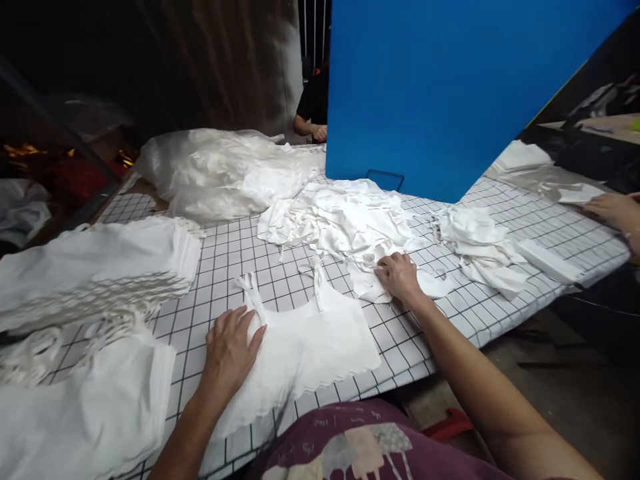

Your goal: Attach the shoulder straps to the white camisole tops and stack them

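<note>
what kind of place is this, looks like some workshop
Probably a small garment workshop. A grid-patterned table holds a loose pile of white garment pieces and a neat stack of finished white tops. The left hand flattens one white top; the right hand reaches into the pile.

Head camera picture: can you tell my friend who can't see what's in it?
A person's left hand presses flat on a white strappy top on a black-and-white grid table, while the right hand touches a loose heap of white cloth. Stacks of folded white tops lie to the left, a blue board stands behind, and another person's hand rests at the right.
</note>
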The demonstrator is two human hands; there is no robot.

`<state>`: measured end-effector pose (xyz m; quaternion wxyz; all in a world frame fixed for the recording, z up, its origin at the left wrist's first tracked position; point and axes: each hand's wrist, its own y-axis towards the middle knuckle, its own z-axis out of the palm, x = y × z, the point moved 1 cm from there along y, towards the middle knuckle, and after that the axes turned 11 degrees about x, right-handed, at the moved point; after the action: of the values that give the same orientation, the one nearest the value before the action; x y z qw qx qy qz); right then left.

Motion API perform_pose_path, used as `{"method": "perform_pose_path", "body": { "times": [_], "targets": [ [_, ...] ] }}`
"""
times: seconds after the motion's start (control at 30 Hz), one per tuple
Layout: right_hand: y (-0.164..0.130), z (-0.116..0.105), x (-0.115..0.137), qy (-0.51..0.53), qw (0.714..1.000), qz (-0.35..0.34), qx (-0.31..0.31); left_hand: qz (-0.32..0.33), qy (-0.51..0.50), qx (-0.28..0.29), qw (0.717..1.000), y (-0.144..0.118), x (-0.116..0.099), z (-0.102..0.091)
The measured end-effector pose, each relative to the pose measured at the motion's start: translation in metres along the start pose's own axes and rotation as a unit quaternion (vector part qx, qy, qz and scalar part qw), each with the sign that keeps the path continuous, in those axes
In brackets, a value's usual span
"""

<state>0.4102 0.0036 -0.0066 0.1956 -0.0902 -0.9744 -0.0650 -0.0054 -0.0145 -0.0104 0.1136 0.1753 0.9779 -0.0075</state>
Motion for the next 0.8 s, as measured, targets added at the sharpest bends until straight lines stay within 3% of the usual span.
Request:
{"method": "perform_pose_path", "body": {
  "times": [0.13, 0.23, 0.3, 0.37, 0.43, 0.5, 0.6, 0.67, 0.73, 0.8],
  "targets": [
    [0.015, -0.035, 0.009, 0.072, 0.997, -0.014, 0.023, 0.063, -0.058, -0.015, 0.996, 0.021, -0.028, -0.021],
    [0.021, -0.066, 0.034, 0.175, 0.983, -0.059, 0.021, 0.154, -0.126, 0.043, 0.979, 0.046, -0.08, -0.023],
    [0.023, -0.079, 0.048, 0.183, 0.978, -0.098, 0.013, 0.202, -0.142, 0.091, 0.965, 0.067, -0.123, -0.013],
    [0.023, -0.078, 0.05, 0.127, 0.987, -0.099, 0.023, 0.221, -0.134, 0.141, 0.956, 0.086, -0.165, 0.004],
    [0.019, -0.066, 0.039, 0.076, 0.995, -0.03, 0.06, 0.236, -0.12, 0.171, 0.949, 0.102, -0.198, 0.023],
    [0.012, -0.051, 0.021, 0.058, 0.992, 0.05, 0.104, 0.246, -0.13, 0.177, 0.944, 0.114, -0.218, 0.036],
    [0.001, -0.042, -0.003, 0.089, 0.981, 0.076, 0.156, 0.243, -0.161, 0.174, 0.941, 0.127, -0.222, 0.041],
    [-0.001, -0.052, -0.011, 0.185, 0.971, 0.055, 0.141, 0.231, -0.262, 0.189, 0.918, 0.137, -0.211, 0.031],
    [0.004, -0.07, -0.01, 0.346, 0.934, 0.033, 0.082, 0.206, -0.451, 0.19, 0.847, 0.148, -0.196, 0.011],
    [0.012, -0.09, 0.002, 0.493, 0.87, 0.012, 0.027, 0.171, -0.626, 0.161, 0.744, 0.158, -0.182, -0.019]
  ]
}}
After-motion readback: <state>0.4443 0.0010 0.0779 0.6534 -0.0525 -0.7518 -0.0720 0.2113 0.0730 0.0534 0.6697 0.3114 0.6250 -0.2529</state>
